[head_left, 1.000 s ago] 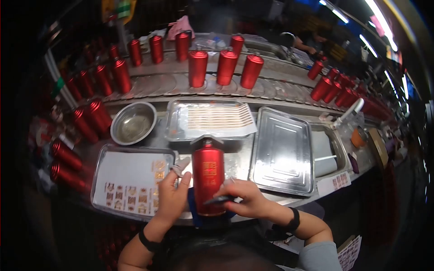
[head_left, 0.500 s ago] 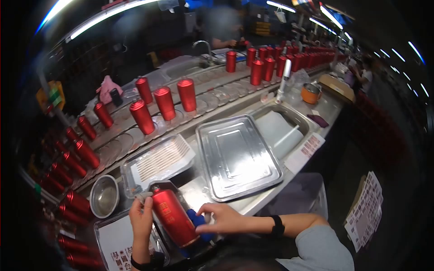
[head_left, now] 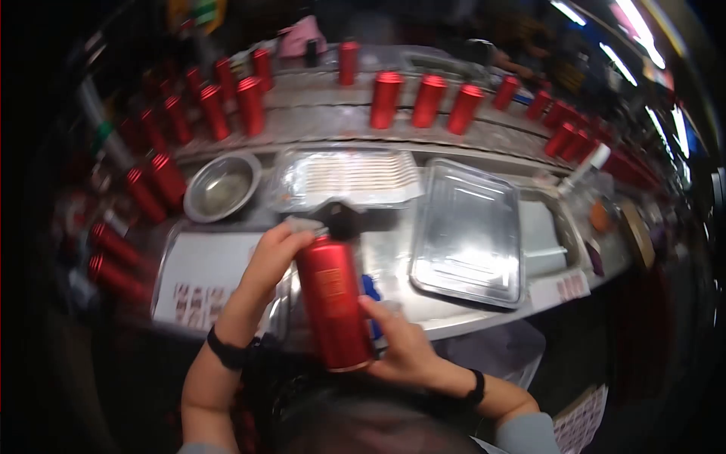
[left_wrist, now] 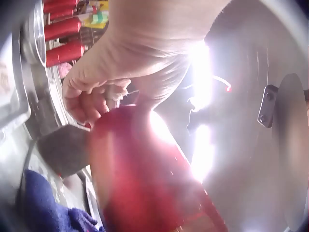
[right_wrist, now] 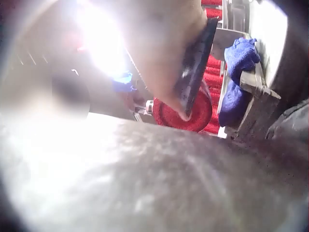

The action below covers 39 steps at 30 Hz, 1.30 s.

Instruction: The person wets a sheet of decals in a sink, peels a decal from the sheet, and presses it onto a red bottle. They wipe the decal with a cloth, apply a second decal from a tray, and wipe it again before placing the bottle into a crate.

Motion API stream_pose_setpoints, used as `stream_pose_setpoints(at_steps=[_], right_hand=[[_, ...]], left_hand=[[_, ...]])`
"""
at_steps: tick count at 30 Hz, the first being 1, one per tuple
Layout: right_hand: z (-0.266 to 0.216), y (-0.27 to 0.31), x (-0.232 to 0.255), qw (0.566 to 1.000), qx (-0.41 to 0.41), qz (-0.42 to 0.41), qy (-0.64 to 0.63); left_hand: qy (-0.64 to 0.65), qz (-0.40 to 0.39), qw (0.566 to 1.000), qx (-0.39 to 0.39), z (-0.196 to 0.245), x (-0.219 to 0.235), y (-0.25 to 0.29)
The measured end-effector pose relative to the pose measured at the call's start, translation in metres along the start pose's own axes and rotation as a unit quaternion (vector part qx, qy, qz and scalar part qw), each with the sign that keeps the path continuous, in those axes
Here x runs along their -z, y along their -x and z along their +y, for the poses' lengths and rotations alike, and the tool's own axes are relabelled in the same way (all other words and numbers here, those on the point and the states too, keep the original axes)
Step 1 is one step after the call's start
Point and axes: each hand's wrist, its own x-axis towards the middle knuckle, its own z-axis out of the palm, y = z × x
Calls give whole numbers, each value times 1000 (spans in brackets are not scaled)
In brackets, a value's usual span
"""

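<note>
Bottle: 1 red bottle (head_left: 333,310), in front of the person, between the 2 hands.
Long axis: neck away from the person, base toward them and a little to the right.
Left hand (head_left: 274,253): pinches the neck end; from this grip the bottle runs back toward the person.
Right hand (head_left: 404,344): nearer the base, touching its lower right side; cannot tell whether it grips.
Blue cloth (head_left: 370,287): just right of the bottle.

The nearest red bottle (head_left: 333,310) looks smooth, glossy and metallic; beside it lies rough, matt cloth (left_wrist: 39,195), right of it a shiny metal tray (head_left: 469,234), left of it matt paper (head_left: 208,261).
</note>
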Motion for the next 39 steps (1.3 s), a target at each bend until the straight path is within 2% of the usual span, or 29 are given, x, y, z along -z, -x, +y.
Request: stream_pose_setpoints(at_steps=[1, 3, 5, 6, 8, 9, 12, 14, 15, 16, 18, 19, 21, 22, 24, 26, 28, 30, 31, 33, 35, 36, 37, 39], right_hand=[[6, -4, -1, 995, 92, 29, -1], [3, -12, 3, 989, 136, -31, -44], [-1, -15, 6, 984, 123, -121, -48], [-8, -21, -1, 977, 168, -116, -55], [-20, -35, -14, 962, 238, -115, -71], [-28, -41, -22, 953, 257, -136, -81], [-55, -64, -54, 928, 322, -169, -81], [-79, -72, -74, 933, 288, -215, -5], [-86, -76, -83, 934, 239, -264, 12], [-92, -79, -87, 939, 202, -279, 8], [-98, -79, -91, 940, 128, -316, 3], [-88, -77, -95, 948, 162, -274, -10], [-76, -78, -93, 960, 116, -254, -17], [-71, -77, -91, 966, 84, -242, -21], [-67, -77, -85, 971, 29, -234, -31], [-60, -70, -77, 977, 8, -215, -12], [-71, -63, -66, 982, -27, -186, -2], [-62, -54, -51, 987, -51, -152, 10], [-57, -50, -44, 989, -58, -134, 10], [-43, -44, -23, 992, -69, -97, 40], [-47, -38, -10, 991, -106, -71, 31], [-42, -35, -1, 990, -122, -64, 37], [-37, -31, 4, 990, -119, -45, 65], [-36, -24, 16, 987, -137, -30, 80]], left_hand=[[8, -23, 1000, -19, 6, 9, 12], [4, -53, 998, -18, 17, 34, 36], [-19, -66, 998, 7, 24, 62, 65], [-34, -69, 997, 9, 28, 73, 83], [-6, -27, 999, -28, 33, 88, 122], [-64, 28, 998, 2, 48, 92, 148], [-17, 141, 989, -51, 48, 107, 211], [-120, 225, 963, -91, 42, 117, 260], [-171, 265, 943, -108, 39, 116, 281], [-235, 341, 906, -89, 39, 109, 301], [-337, 414, 844, -50, 24, 97, 336], [-388, 425, 816, -55, 7, 96, 351], [-499, 432, 745, -95, -48, 105, 371], [-477, 464, 745, -42, -77, 105, 378], [-464, 480, 744, 6, -151, 117, 386], [-397, 493, 758, 157, -235, 121, 387], [-403, 495, 752, 164, -329, 125, 386], [-405, 521, 729, 184, -386, 122, 379], [-388, 518, 732, 213, -413, 123, 375], [-355, 510, 736, 270, -458, 126, 369], [-344, 513, 736, 276, -488, 127, 360], [-339, 514, 736, 280, -493, 128, 355], [-337, 497, 729, 329, -498, 129, 351], [-338, 485, 726, 351, -512, 130, 346]])
